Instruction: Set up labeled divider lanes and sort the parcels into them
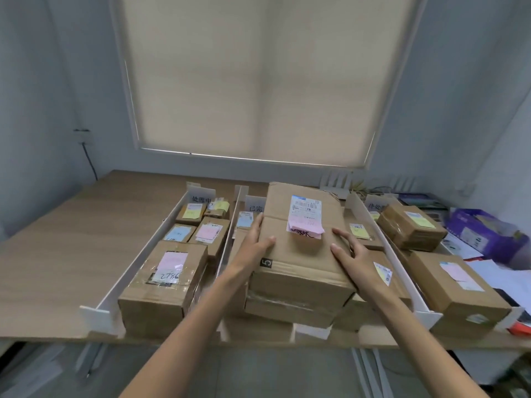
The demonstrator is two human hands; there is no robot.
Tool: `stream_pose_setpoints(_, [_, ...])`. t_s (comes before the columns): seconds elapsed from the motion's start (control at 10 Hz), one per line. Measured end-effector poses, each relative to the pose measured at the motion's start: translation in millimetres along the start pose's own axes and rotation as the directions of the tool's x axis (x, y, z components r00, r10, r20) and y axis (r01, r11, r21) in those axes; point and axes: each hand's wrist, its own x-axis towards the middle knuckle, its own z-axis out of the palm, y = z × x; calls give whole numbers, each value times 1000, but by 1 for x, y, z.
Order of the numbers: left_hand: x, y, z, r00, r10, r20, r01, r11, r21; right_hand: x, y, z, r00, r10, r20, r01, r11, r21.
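Bare wooden worktop [57,254] lies far left of both grips. Nearer, a white outer divider [138,254] bounds the left lane, which holds several small cartons and, at its near end, a taped carton [163,285] bearing a pink note. A handwritten lane card [202,198] stands at the far end of this lane. A second divider [230,239] runs just left of the left grip.

The left grip [253,242] is spread, with straight fingers along the left side of the large parcel [298,254] and the thumb on its top face. This parcel sits between the two grips in the middle lane, resting on other cartons [287,308]. Its top carries a white shipping label [306,209] and a pink note [306,226] beyond the fingertips. A black square marked "5" [265,262] sits just below the left thumb. The right grip [352,252] is also spread, its fingers resting on the parcel's top near the right edge.

Just right of the right grip runs a third divider [385,242]. Beyond it the right lane holds a far carton [411,228] and a near carton [457,288]. A purple box [485,234] lies farthest right.
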Motion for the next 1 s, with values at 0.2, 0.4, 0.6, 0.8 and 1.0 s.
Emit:
stream_pose_setpoints(0.2, [93, -8, -39, 999, -39, -31, 40, 999, 36, 104, 9, 49, 997, 42, 59, -42, 999, -3])
stream_pose_setpoints(0.4, [160, -49, -63, 987, -158, -15, 159, 982, 100, 166, 60, 97, 984, 134, 113, -127, 989, -70])
stream_pose_setpoints(0.6, [174, -92, -72, 987, -158, -20, 159, 965, 208, 173, 97, 124, 980, 146, 134, -126, 982, -142])
stream_pose_setpoints(0.8, [176, -94, -74, 996, -95, -2, 88, 915, 393, 170, 93, 123, 991, 97, 90, -53, 915, -400])
stream_pose_setpoints(1.0, [156, -77, -82, 980, -146, -133, 192, 868, 459, 125, 43, 86, 989, -145, 1, 132, 899, -418])
